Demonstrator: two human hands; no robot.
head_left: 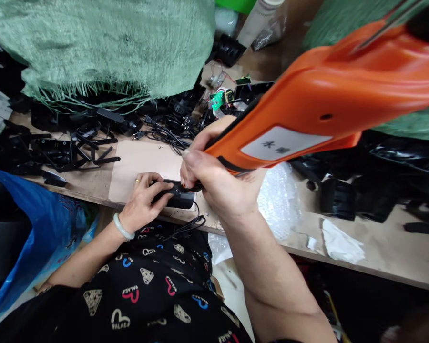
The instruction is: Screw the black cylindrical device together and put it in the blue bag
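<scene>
My left hand [143,200] presses down on a small black plastic casing [177,196] at the front edge of the workbench [379,243], fingers curled over it. A ring and a pale green bangle are on that hand and wrist. My right hand [214,178] grips a large orange electric screwdriver [329,90] with a white label, its tip pointing down onto the black casing. A black cord [186,226] runs from the casing over the bench edge.
A pile of black plastic parts [71,147] and cables lies at the left. A green woven sack [103,43] sits behind. Small circuit boards [219,97] lie at centre back. Bubble wrap [280,200], white paper [339,243] and a blue bag [43,224] are near.
</scene>
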